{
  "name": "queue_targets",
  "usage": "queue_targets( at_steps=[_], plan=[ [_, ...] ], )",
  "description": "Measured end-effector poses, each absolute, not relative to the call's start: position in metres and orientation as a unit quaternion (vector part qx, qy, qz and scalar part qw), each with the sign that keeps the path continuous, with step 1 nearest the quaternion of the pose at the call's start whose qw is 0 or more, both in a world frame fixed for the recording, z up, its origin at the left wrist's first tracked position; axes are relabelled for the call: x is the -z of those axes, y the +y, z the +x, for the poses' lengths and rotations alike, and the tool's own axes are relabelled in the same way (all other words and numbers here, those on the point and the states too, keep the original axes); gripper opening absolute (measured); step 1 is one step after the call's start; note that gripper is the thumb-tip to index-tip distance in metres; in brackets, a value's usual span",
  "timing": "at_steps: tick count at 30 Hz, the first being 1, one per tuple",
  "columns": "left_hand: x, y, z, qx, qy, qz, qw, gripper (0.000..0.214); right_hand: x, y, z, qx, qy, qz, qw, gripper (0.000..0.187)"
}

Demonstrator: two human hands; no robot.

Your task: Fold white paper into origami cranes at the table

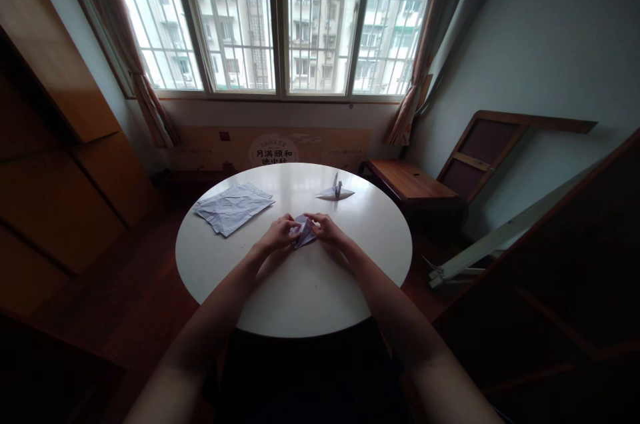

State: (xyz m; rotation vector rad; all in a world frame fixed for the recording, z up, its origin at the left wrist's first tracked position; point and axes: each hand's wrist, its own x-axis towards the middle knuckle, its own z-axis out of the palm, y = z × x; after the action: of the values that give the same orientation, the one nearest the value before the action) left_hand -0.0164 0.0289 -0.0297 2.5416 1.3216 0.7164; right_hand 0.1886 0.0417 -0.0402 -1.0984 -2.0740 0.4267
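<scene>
Between my two hands, over the middle of the round white table [315, 285], is a small piece of folded paper [304, 237], pale purple-grey. My left hand [281, 233] pinches its left side, and my right hand [324, 227] grips its right side with bent fingers. Part of the paper is covered by the fingers, so its exact folds are hard to make out. Just beyond my right hand stands a folded paper crane [337, 190] with its wings spread. Off to the left lies a stack of creased paper sheets [235, 205].
A large printed box [200, 149] is behind the table under the barred window [280, 24]. To the right are a low wooden seat [405, 179], a leaning framed panel [475, 151] and a pale metal frame [465, 261]. Wooden cabinets [95, 191] line the left.
</scene>
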Motion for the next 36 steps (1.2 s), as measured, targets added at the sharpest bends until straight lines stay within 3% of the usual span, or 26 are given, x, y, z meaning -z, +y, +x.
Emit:
queue_targets(
  at_steps=[8,13,18,21,25,30,36],
  plan=[
    [0.025,0.024,-0.016,-0.271,0.437,0.849,0.124,0.050,0.026,0.031,0.191,-0.196,-0.807,-0.452,0.325,0.039],
    [0.027,0.027,-0.018,-0.310,0.436,0.835,0.130,0.062,0.027,0.033,0.192,-0.193,-0.797,-0.474,0.321,0.028],
    [0.024,0.026,-0.021,-0.272,0.494,0.824,0.046,0.046,0.031,0.038,0.194,-0.170,-0.813,-0.458,0.317,0.029],
    [0.024,0.029,-0.023,-0.241,0.478,0.842,0.071,0.032,0.032,0.041,0.194,-0.172,-0.813,-0.459,0.316,0.027],
    [0.029,0.036,-0.025,-0.231,0.442,0.859,0.121,0.032,0.032,0.041,0.196,-0.174,-0.826,-0.444,0.302,0.019],
    [0.034,0.039,-0.028,-0.230,0.437,0.863,0.108,0.032,0.028,0.037,0.201,-0.195,-0.844,-0.414,0.279,0.027],
    [0.034,0.040,-0.027,-0.219,0.437,0.867,0.096,0.033,0.025,0.036,0.200,-0.203,-0.841,-0.413,0.284,0.018]
  ],
)
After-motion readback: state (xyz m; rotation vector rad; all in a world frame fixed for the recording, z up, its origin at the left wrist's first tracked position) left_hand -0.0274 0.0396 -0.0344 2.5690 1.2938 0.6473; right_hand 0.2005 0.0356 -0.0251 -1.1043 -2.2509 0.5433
